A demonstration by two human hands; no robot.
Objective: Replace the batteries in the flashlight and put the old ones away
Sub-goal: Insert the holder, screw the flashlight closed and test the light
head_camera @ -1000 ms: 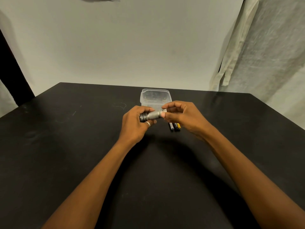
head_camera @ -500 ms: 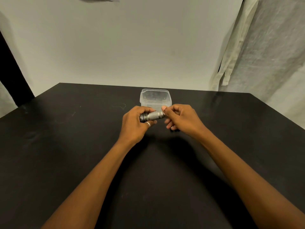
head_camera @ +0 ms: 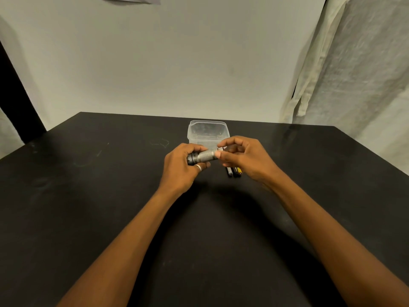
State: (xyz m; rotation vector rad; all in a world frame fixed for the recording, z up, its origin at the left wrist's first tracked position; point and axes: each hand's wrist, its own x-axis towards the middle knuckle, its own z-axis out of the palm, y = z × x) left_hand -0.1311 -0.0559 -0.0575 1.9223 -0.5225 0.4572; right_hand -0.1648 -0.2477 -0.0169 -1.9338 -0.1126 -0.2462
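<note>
- The left hand (head_camera: pixel 181 167) covers much of the flashlight's (head_camera: pixel 202 156) head end, so only its dark rim and the knurled grey barrel show between the two hands.
- The flashlight's tail end is hidden behind the right hand's (head_camera: pixel 245 159) thumb and fingertips; whether a cap sits there cannot be told.
- The batteries (head_camera: pixel 234 171) lie on the black table (head_camera: pixel 88 207) partly under the right hand; only their near ends stick out, and their count is hard to make out, perhaps three.
- The clear plastic container (head_camera: pixel 208 131) stands on the table just behind the hands, its near wall cut off by them; what is inside it cannot be made out.
- The flashlight is held level above the table, its head toward the left. The left hand is curled tightly around the head end, a ring (head_camera: pixel 198 167) on one finger.
- The right hand pinches the tail end between thumb and forefinger, the other fingers loosely bent.
- Compared with half a second ago, the right hand's wrist has rolled and its fingers have lifted, so the batteries beneath it show again, as they did one second ago. The left hand's grip and the container are unchanged.
</note>
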